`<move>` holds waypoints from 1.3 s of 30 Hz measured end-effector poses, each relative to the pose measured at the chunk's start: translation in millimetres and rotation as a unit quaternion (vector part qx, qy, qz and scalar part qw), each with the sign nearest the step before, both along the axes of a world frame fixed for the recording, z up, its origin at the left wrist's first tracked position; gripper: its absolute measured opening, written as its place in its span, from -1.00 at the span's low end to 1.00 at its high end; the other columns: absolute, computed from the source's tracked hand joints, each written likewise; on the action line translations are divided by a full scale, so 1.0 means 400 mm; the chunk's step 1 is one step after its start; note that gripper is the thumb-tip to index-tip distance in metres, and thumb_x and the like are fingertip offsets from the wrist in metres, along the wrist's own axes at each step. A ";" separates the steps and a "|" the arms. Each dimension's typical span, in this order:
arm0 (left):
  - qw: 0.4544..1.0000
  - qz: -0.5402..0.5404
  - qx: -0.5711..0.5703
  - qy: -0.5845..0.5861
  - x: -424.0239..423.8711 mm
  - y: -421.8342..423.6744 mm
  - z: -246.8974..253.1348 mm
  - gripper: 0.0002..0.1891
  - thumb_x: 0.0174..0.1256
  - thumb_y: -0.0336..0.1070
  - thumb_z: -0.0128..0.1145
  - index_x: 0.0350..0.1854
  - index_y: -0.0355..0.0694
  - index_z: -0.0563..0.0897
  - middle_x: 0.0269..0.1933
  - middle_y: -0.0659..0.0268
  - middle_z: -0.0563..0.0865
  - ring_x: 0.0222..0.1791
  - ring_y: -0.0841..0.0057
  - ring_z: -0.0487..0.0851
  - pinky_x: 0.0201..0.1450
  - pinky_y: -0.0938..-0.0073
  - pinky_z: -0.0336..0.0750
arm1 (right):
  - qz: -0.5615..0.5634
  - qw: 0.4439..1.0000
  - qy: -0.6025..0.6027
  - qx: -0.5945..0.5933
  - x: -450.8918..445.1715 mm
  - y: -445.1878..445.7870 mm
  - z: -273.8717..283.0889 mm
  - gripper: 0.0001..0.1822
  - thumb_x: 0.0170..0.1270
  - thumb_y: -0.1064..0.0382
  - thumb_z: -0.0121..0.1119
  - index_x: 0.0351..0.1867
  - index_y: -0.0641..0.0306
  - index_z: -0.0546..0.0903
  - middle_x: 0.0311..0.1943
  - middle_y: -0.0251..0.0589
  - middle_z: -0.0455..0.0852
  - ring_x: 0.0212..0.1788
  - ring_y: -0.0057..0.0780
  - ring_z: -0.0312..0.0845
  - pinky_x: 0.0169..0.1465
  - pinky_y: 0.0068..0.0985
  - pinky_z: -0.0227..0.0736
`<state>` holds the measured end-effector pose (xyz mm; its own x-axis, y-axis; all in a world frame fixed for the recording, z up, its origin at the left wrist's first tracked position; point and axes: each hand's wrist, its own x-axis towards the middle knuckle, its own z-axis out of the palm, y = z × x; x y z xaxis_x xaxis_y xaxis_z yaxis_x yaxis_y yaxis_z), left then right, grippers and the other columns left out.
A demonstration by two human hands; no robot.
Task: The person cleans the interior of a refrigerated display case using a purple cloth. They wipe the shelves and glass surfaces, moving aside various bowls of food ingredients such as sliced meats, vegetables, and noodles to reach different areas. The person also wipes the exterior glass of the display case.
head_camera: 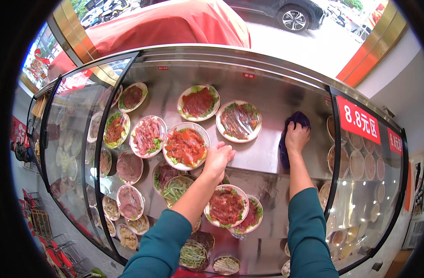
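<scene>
My right hand (297, 137) presses down on a dark purple cloth (284, 153) on the upper stainless-steel shelf (257, 156) of a display case. My left hand (219, 158) is at the right rim of a plate of red marinated meat on lettuce (186, 147). Its fingers point right, past the rim; whether they grip the plate is hidden. Just beyond that hand is a plate of sliced meat under cling film (239, 121). Another plate of red meat (198, 102) stands behind, towards the case's back edge.
Black-framed glass doors flank the opening, the left (81, 149) and the right, which bears a red price sign (357, 119). Lower down, plates of dark red meat (227, 205) and green vegetables (192, 255) stand below my forearms. More meat plates (129, 166) crowd the left side.
</scene>
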<state>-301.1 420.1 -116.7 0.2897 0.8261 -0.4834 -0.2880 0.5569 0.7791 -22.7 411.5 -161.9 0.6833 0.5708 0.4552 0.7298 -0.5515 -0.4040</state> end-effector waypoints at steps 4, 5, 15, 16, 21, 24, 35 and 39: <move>0.998 0.059 -0.028 -0.004 0.068 0.072 -0.037 -0.76 0.31 -0.46 0.02 0.00 -0.37 0.45 -0.12 0.19 0.60 -0.18 0.46 0.62 -0.11 0.48 0.59 | -0.036 0.994 -0.097 -0.020 -0.001 0.114 -0.025 -0.64 0.27 0.01 0.01 -0.28 0.26 0.66 -0.15 0.10 0.60 0.06 0.07 0.41 0.12 0.07 0.25; 0.997 0.072 -0.029 -0.005 0.077 0.081 -0.045 -0.78 0.29 -0.47 0.04 -0.03 -0.35 0.46 -0.14 0.20 0.60 -0.20 0.48 0.62 -0.15 0.49 0.58 | -0.045 0.992 -0.117 -0.009 -0.013 0.139 -0.027 -0.64 0.27 0.01 0.00 -0.30 0.25 0.67 -0.16 0.08 0.60 0.04 0.06 0.42 0.12 0.07 0.25; 0.996 0.072 0.044 0.019 -0.034 -0.001 0.026 -0.88 0.25 -0.59 -0.02 -0.19 -0.37 0.45 -0.20 0.20 0.62 -0.27 0.50 0.66 -0.28 0.54 0.66 | 0.146 0.986 -0.068 -0.040 -0.156 0.216 -0.027 -0.65 0.24 0.03 -0.03 -0.24 0.17 0.70 -0.09 0.05 0.61 0.03 -0.01 0.42 0.14 -0.12 0.26; 0.997 0.063 0.046 0.009 -0.068 -0.030 0.048 -0.89 0.26 -0.58 -0.02 -0.18 -0.37 0.45 -0.20 0.21 0.62 -0.26 0.49 0.66 -0.25 0.52 0.67 | 0.193 0.979 -0.053 -0.033 -0.163 0.222 -0.023 -0.64 0.24 0.02 -0.03 -0.23 0.16 0.71 -0.09 0.04 0.61 0.05 -0.01 0.41 0.17 -0.14 0.25; 0.999 -0.009 0.026 0.031 -0.250 -0.203 0.101 -0.83 0.27 -0.54 0.02 -0.10 -0.36 0.45 -0.15 0.18 0.66 -0.24 0.45 0.70 -0.21 0.46 0.69 | 0.348 0.936 0.002 -0.048 -0.272 0.225 0.020 -0.60 0.25 -0.05 -0.04 -0.25 0.12 0.74 -0.09 -0.02 0.62 0.14 -0.12 0.36 0.27 -0.22 0.14; 0.997 -0.039 -0.021 0.066 -0.353 -0.301 0.063 -0.82 0.27 -0.53 0.05 -0.10 -0.34 0.46 -0.16 0.20 0.67 -0.26 0.51 0.70 -0.23 0.52 0.69 | 0.407 0.913 0.024 -0.030 -0.335 0.204 0.041 -0.65 0.19 -0.04 0.07 -0.29 0.11 0.75 -0.11 -0.05 0.63 0.12 -0.15 0.38 0.28 -0.22 0.14; 0.993 -0.064 -0.039 0.091 -0.392 -0.400 -0.053 -0.85 0.34 -0.50 0.02 -0.08 -0.30 0.45 -0.19 0.26 0.66 -0.25 0.55 0.69 -0.22 0.59 0.65 | 0.494 0.868 0.038 0.035 -0.474 -0.034 0.031 -0.81 -0.05 0.28 0.30 -0.33 0.20 0.69 -0.13 -0.20 0.61 0.06 -0.17 0.42 0.14 -0.22 0.30; 0.995 -0.053 -0.033 0.078 -0.375 -0.396 -0.062 -0.87 0.34 -0.50 0.01 -0.10 -0.29 0.46 -0.20 0.30 0.64 -0.27 0.59 0.65 -0.24 0.60 0.62 | 0.480 0.872 0.089 0.038 -0.478 -0.146 0.043 -0.84 -0.04 0.34 0.27 -0.35 0.25 0.66 -0.16 -0.09 0.61 -0.04 -0.11 0.49 0.06 -0.26 0.40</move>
